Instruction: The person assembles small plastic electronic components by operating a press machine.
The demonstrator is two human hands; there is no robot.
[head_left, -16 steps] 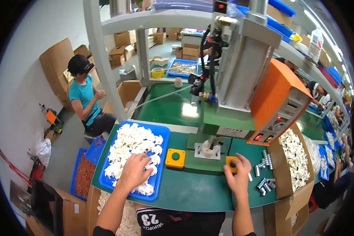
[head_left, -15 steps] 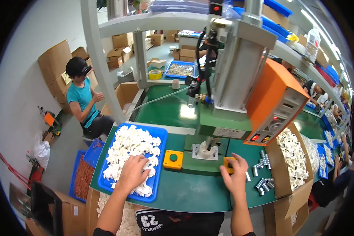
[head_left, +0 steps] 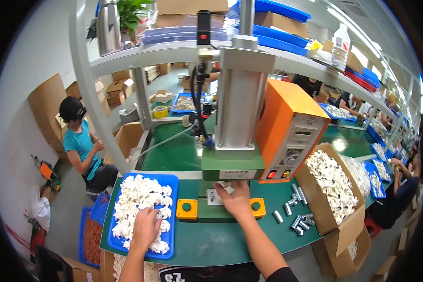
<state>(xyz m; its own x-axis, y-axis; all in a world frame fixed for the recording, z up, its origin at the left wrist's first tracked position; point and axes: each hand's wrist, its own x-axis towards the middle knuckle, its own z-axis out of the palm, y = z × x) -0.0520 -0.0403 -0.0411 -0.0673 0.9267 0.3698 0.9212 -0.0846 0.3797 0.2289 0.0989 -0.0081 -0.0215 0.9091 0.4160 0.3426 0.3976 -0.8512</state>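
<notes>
Under the head of a bench press (head_left: 239,108), my right hand (head_left: 236,201) reaches into the fixture (head_left: 213,197). Its thumb and fingers close around a white plastic part (head_left: 228,184), largely covered by the hand and press head. On the left, a blue tray (head_left: 173,235) holds a heap of curved white plastic pieces (head_left: 138,195). My left hand (head_left: 146,229) rests on that heap, fingers bent together among the pieces; what they pinch, if anything, is hidden. A yellow box with a green button (head_left: 186,209) stands on each side of the fixture.
Short metal cylinders (head_left: 296,221) lie right of the press, beside a cardboard box (head_left: 357,211) of white parts. An orange control box (head_left: 291,131) adjoins the press. Beyond the left frame post (head_left: 91,89) sits a person in a teal shirt (head_left: 80,145).
My right hand has moved from the right button box leftward and inward to the white part in the fixture. My left hand stays over the tray, fingers drawn closer. The head view has shifted.
</notes>
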